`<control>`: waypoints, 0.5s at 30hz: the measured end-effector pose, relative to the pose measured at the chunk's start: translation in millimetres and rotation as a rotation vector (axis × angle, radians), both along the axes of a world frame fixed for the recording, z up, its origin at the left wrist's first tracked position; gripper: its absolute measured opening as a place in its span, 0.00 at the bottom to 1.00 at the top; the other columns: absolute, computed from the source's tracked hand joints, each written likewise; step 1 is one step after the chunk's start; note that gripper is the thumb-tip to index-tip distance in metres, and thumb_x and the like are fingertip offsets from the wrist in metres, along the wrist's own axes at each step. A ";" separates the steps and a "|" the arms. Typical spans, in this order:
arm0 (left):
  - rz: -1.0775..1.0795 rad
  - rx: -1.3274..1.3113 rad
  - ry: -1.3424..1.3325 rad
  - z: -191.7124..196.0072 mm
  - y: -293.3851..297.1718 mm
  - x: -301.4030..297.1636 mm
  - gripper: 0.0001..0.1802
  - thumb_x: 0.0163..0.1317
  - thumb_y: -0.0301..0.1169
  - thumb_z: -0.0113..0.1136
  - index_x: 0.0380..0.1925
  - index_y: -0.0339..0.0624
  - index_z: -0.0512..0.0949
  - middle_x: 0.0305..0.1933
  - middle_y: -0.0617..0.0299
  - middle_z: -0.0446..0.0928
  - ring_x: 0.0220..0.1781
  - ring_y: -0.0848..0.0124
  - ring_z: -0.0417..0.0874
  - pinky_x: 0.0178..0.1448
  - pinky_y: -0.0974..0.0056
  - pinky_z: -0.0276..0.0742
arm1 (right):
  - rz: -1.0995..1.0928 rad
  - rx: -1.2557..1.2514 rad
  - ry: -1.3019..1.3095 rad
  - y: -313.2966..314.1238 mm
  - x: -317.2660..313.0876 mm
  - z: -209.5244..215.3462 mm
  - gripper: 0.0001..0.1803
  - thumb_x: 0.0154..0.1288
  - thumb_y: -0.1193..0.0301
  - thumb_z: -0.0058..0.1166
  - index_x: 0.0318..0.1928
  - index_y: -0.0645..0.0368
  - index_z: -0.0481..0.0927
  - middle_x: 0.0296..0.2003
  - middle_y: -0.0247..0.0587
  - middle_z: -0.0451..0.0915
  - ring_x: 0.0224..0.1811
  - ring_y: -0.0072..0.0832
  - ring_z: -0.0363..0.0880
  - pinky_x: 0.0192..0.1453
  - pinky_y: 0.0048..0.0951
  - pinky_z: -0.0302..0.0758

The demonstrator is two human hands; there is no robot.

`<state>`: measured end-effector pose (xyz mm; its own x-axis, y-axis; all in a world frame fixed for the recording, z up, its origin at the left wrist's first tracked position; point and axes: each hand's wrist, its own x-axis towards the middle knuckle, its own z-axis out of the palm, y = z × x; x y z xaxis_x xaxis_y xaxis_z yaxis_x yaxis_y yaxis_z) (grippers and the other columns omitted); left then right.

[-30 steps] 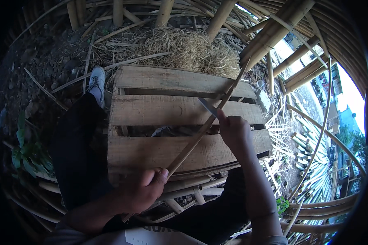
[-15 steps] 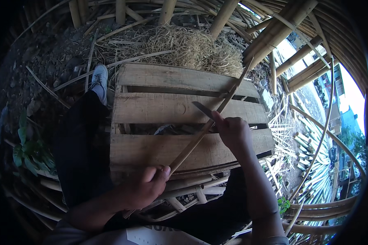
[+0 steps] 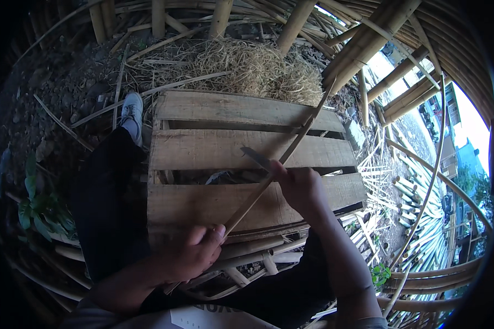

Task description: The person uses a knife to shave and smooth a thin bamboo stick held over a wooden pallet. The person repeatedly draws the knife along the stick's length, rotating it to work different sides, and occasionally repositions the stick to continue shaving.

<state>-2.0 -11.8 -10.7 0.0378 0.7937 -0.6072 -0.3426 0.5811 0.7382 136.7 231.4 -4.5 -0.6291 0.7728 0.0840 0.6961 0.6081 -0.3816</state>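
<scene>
A long, thin bamboo strip [image 3: 291,149] slants from near my body up across the wooden slatted pallet [image 3: 214,202]. My left hand [image 3: 195,253] is closed around its near end, below the pallet's front edge. My right hand [image 3: 302,189] grips a knife, its handle hidden in the fist. The knife's grey blade [image 3: 256,158] points up and to the left, and its base meets the strip close to my thumb. The strip's far end rises past the pallet's back right corner.
A heap of pale shavings [image 3: 252,71] lies behind the pallet. Thick bamboo posts [image 3: 370,49] stand at the back right. A bundle of bamboo poles [image 3: 422,214] lies on the right. My shoe [image 3: 132,112] is beside the pallet's left edge, and a leafy plant [image 3: 41,208] grows further left.
My right hand and the knife have slid along the strip toward me, down and to the left. My left hand stays in nearly the same place on the strip.
</scene>
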 end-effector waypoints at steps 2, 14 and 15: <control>0.000 -0.016 0.011 -4.0 -2.4 2.7 0.28 0.84 0.53 0.38 0.44 0.39 0.75 0.21 0.70 0.70 0.15 0.81 0.68 0.17 0.69 0.68 | -0.105 -0.160 -0.050 15.8 -5.9 11.6 0.34 0.76 0.44 0.55 0.27 0.65 0.86 0.21 0.61 0.80 0.31 0.59 0.85 0.35 0.47 0.79; -0.043 -0.033 0.007 7.2 1.3 -1.8 0.27 0.85 0.51 0.33 0.41 0.38 0.69 0.19 0.72 0.61 0.14 0.82 0.59 0.15 0.71 0.60 | 0.060 -0.113 -0.080 -11.4 0.3 0.7 0.38 0.78 0.42 0.52 0.28 0.67 0.87 0.19 0.60 0.80 0.27 0.51 0.87 0.33 0.44 0.79; -0.037 -0.022 0.006 6.9 3.6 -1.2 0.27 0.85 0.51 0.33 0.41 0.38 0.68 0.19 0.72 0.61 0.14 0.82 0.60 0.15 0.71 0.60 | -0.010 -0.158 -0.073 0.1 -3.7 5.6 0.37 0.78 0.42 0.52 0.28 0.67 0.87 0.19 0.60 0.80 0.26 0.52 0.87 0.32 0.45 0.79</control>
